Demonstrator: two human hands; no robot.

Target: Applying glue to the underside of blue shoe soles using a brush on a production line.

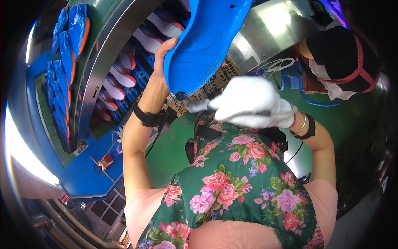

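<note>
My bare left hand holds a large blue shoe sole up by its left edge, with the thumb over the rim. The sole is tilted, its hollow inner side faces me, and glossy streaks show on it. My right hand, in a white glove, is closed below and right of the sole's lower end. From its fingers a thin tool, blurred by motion, points left; it looks like a brush. A dark tip shows at the sole's lower edge. The fingers of my left hand behind the sole are hidden.
Left, a metal-framed rack holds several pale, red-edged shoe pieces. Blue soles with orange edges stand beyond it. A co-worker in a dark cap is at the right, near a shiny metal surface. A blue bench stands lower left.
</note>
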